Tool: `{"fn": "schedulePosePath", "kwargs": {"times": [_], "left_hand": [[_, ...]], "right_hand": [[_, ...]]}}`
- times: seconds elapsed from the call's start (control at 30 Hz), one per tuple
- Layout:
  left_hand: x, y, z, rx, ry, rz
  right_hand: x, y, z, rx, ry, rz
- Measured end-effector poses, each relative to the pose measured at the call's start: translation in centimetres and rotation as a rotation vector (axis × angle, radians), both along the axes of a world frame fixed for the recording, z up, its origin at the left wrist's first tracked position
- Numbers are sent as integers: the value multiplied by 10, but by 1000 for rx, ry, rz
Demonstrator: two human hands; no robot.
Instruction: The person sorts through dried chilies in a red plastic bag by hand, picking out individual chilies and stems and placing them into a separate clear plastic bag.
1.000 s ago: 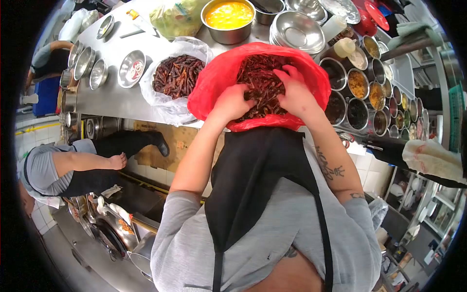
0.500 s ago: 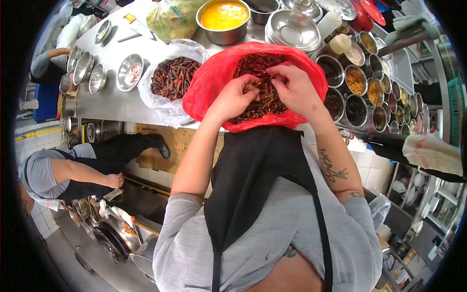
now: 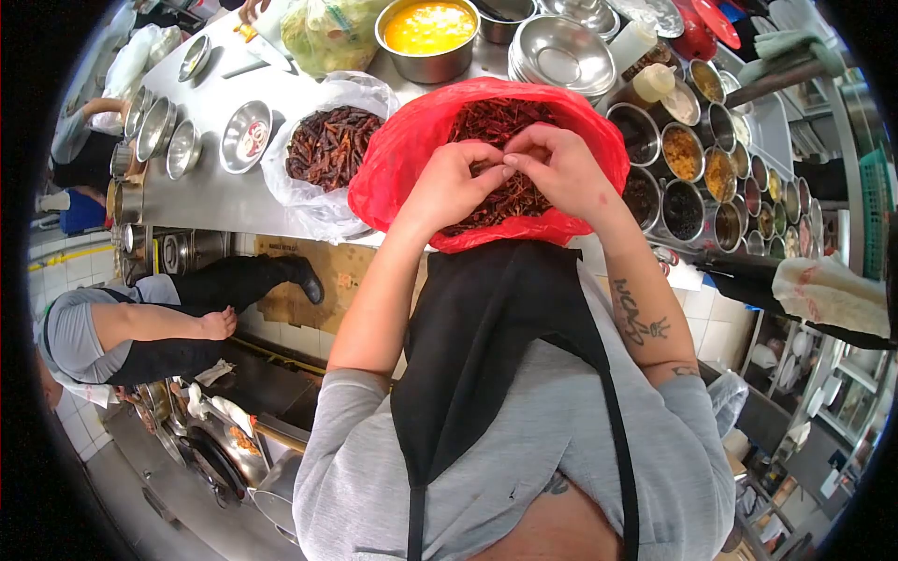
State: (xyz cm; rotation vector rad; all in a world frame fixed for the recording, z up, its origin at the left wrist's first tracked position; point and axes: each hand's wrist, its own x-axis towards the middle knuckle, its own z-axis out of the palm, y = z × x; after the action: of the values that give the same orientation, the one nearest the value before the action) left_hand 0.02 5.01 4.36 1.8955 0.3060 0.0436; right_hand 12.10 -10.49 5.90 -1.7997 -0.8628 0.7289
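Note:
An open red plastic bag (image 3: 388,164) full of dried red chilies (image 3: 496,117) lies on the counter right in front of me. Over the chilies, my left hand (image 3: 460,179) and my right hand (image 3: 558,170) meet with thumbs and fingertips pinched together. Whatever is between the fingertips is hidden by the fingers. Left of the red bag, a clear plastic bag (image 3: 281,182) holds darker cut pieces of dried chili (image 3: 334,145).
A pot of yellow liquid (image 3: 428,28), stacked metal bowls (image 3: 564,56) and a bag of greens (image 3: 327,37) stand behind. Ingredient tins (image 3: 683,154) line the right. Small bowls (image 3: 184,150) and a knife (image 3: 271,51) are at left. A co-worker's arm (image 3: 159,327) shows lower left.
My hands have come closer, and their fingertips now touch over the bag. At the back left, a hand has appeared near the knife. The co-worker's arm at lower left has shifted slightly.

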Motion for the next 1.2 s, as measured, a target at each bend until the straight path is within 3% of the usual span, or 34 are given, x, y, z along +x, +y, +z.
{"fn": "schedulePosePath", "kwargs": {"times": [0.13,0.23,0.33,0.37,0.43,0.47,0.57,0.6,0.7,0.83,0.97,1.07,1.2], "left_hand": [[0,3,3,94,-117,-35],[1,8,7,115,-199,-101],[3,16,2,146,-245,-150],[4,19,-1,163,-254,-160],[7,20,-11,-5,-260,-8],[8,19,-16,-89,-263,65],[4,26,-33,-1083,-126,115],[4,22,-33,-1172,-109,186],[0,19,-46,-1451,-165,126],[-2,10,-54,-1168,-42,278],[4,-1,-43,-895,48,393],[9,-5,-43,-732,41,299],[9,2,-52,-917,3,281]], "right_hand": [[5,2,-3,-35,-148,21],[13,-1,-7,-46,34,73],[22,-9,-11,95,602,89],[23,-8,-12,103,589,17],[25,-6,-11,122,559,-129],[23,0,-14,104,158,-207],[29,-1,-21,-255,-199,-146],[24,1,-17,-369,-205,-99],[8,5,-42,-442,-444,-77],[2,3,-50,-455,-564,-71],[2,8,-38,-356,-484,-98],[-1,12,-25,-267,-402,-69],[2,15,-33,-46,-161,-35]]}}
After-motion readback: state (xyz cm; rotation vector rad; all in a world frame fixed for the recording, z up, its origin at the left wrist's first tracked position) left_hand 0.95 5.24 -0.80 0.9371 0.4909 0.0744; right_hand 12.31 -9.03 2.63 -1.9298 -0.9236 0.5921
